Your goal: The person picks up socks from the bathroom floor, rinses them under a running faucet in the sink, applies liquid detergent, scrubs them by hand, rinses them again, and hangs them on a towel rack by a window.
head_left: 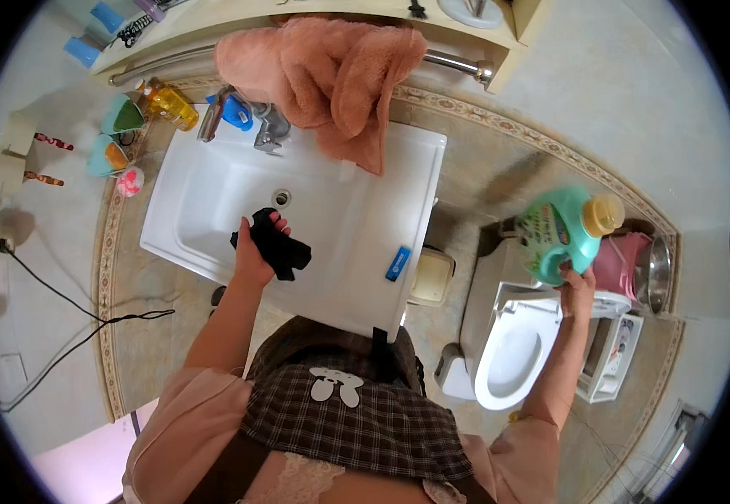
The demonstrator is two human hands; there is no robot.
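Observation:
My left hand (257,252) is closed around a bunched black cloth (281,244), held over the white sink (365,277) close to its drain. It could be a sock or a small garment; its folds hide the kind. Off to the right, my right hand (577,290) grips the handle of a teal detergent bottle (541,227) with a yellowish cap (603,215). The bottle is above the toilet tank, and I cannot tell whether it rests there or is lifted. Another strip of black cloth (380,338) hangs at the sink's front edge.
A blue bar-shaped item (397,264) lies on the sink's right ledge. An orange towel (323,76) drapes from the rail above the faucet (272,126). Yellow bottles (171,105) stand at the back left. The toilet (516,353), pink basin (621,265) and metal bowl (657,273) are at right.

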